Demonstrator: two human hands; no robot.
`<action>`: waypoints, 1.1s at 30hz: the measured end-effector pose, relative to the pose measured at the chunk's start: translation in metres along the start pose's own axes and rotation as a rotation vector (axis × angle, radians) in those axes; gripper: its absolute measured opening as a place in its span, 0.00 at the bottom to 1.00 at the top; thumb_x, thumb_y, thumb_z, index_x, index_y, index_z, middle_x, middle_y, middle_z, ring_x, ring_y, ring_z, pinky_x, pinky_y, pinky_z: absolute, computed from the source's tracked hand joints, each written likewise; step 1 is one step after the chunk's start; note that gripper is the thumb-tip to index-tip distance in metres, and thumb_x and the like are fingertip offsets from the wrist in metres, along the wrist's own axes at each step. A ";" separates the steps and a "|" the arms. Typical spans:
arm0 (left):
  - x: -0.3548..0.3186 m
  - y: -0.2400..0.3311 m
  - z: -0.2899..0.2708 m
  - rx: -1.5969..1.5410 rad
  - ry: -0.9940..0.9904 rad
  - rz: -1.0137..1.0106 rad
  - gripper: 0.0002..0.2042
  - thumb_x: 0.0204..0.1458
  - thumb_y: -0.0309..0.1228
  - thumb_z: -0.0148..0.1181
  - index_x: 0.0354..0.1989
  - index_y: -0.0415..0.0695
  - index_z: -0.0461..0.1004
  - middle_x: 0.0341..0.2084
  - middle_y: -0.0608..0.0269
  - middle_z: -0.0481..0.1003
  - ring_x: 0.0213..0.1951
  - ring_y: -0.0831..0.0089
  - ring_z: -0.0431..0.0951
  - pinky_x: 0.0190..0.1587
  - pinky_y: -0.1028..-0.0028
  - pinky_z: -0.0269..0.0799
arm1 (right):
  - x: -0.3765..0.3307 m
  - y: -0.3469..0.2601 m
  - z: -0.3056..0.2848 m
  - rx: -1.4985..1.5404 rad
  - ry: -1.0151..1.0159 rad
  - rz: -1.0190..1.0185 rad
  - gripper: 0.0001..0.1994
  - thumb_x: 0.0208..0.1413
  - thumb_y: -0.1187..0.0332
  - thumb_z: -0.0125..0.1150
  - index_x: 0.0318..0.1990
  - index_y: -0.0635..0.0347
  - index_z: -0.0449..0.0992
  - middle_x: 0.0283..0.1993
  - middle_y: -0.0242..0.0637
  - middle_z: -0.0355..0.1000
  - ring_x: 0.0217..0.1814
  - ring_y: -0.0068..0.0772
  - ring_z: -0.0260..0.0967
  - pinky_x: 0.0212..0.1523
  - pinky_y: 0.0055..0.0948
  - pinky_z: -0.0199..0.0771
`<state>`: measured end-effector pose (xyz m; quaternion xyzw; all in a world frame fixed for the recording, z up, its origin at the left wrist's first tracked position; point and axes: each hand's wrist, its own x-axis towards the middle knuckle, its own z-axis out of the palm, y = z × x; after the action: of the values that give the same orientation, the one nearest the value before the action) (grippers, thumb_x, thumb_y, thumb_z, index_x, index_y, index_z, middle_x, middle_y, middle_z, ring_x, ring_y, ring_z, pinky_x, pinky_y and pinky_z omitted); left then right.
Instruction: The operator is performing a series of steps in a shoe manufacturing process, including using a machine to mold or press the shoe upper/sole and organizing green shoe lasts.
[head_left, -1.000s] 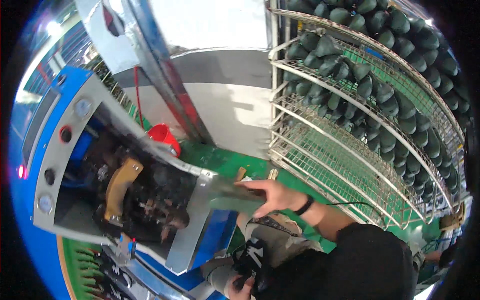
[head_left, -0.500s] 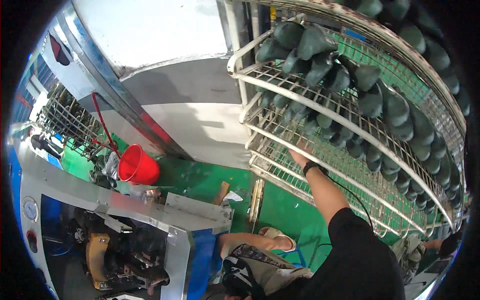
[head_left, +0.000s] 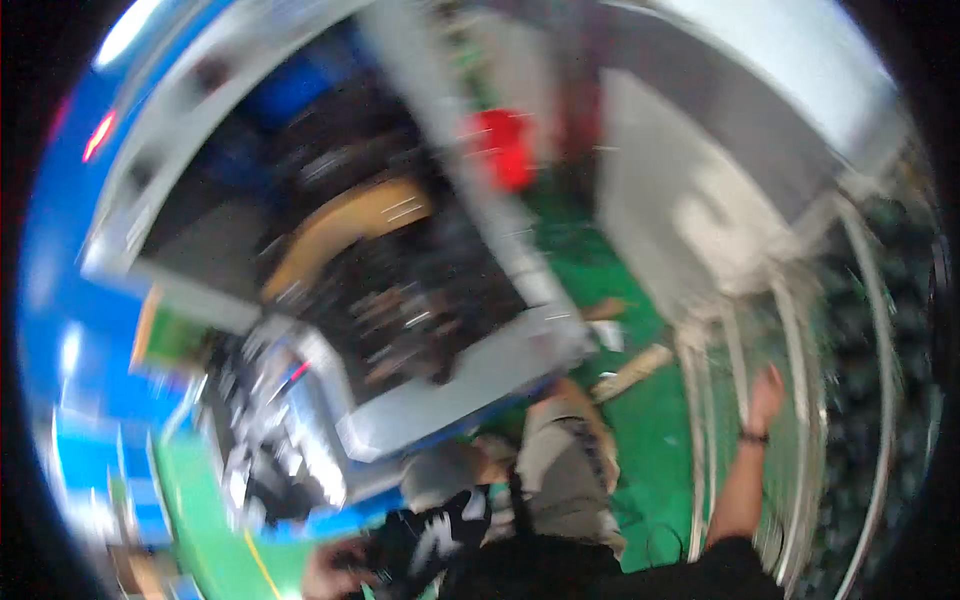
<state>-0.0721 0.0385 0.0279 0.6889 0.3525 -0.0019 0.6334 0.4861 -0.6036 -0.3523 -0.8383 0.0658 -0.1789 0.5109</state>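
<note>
Black, soft-looking item with white markings (head_left: 412, 532), slanting from lower left to upper right, lies at the lower edge, just to the right of the person's left hand (head_left: 335, 568). That hand is much the nearer one; its fingers look bent, but blur makes it impossible to tell whether they grip the item or only rest beside it. Whether the item is a shoe part or cloth is also unclear.

Well apart, far to the right, the right hand (head_left: 765, 395) is raised beside the white, metal-railed wire rack (head_left: 797, 350), fingertips pointing away from the body. Whether it touches a rail, holds anything or is free cannot be told. A dark band (head_left: 752, 437) circles its wrist. The rack's thin rails run lengthwise past it, with dark, rounded shapes (head_left: 845, 400) smeared beyond.

Ahead of the left hand stands a grey-and-blue metal machine (head_left: 460, 385), its dark cavity holding a smooth, curved tan piece (head_left: 345, 222). Beyond it, a red rounded container (head_left: 507, 150) sits near the glossy green floor (head_left: 640, 425).
</note>
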 end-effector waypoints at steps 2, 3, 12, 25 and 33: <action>-0.041 0.020 -0.016 -0.368 0.307 0.050 0.20 0.34 0.21 0.71 0.40 0.35 0.76 0.42 0.53 0.79 0.48 0.61 0.79 0.53 0.61 0.74 | -0.090 -0.126 0.038 0.187 -0.130 0.340 0.18 0.67 0.65 0.55 0.58 0.65 0.77 0.50 0.38 0.78 0.50 0.32 0.74 0.54 0.30 0.73; -0.051 0.002 -0.045 -0.263 0.353 0.112 0.19 0.37 0.23 0.72 0.40 0.36 0.76 0.43 0.54 0.79 0.48 0.63 0.79 0.53 0.63 0.74 | -0.092 -0.110 0.027 0.158 -0.237 0.379 0.18 0.67 0.64 0.56 0.58 0.65 0.76 0.52 0.38 0.77 0.49 0.31 0.74 0.51 0.29 0.75; -0.032 -0.066 -0.152 0.900 0.698 -0.029 0.20 0.48 0.48 0.69 0.39 0.44 0.82 0.34 0.50 0.77 0.45 0.52 0.75 0.52 0.57 0.71 | -0.273 -0.286 0.149 0.049 -0.736 0.308 0.18 0.69 0.69 0.52 0.61 0.71 0.72 0.43 0.42 0.77 0.36 0.26 0.72 0.33 0.26 0.74; -0.227 -0.158 -0.081 0.824 0.877 0.027 0.16 0.44 0.44 0.72 0.28 0.44 0.80 0.30 0.57 0.78 0.42 0.55 0.77 0.46 0.56 0.74 | -0.427 -0.366 0.277 -0.129 -1.688 -0.322 0.22 0.63 0.71 0.59 0.62 0.72 0.71 0.33 0.36 0.75 0.30 0.23 0.71 0.27 0.23 0.71; -0.517 -0.173 0.130 0.474 1.376 -0.874 0.17 0.40 0.42 0.74 0.28 0.40 0.81 0.28 0.52 0.79 0.42 0.54 0.78 0.46 0.59 0.74 | -0.428 -0.372 0.300 -0.407 -1.784 -1.044 0.21 0.59 0.59 0.58 0.50 0.69 0.81 0.46 0.61 0.79 0.51 0.64 0.74 0.55 0.46 0.71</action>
<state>-0.4875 -0.3339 0.0841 0.4528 0.8841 0.0992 0.0593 0.1726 -0.0538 -0.2486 -0.6606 -0.6743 0.3193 0.0833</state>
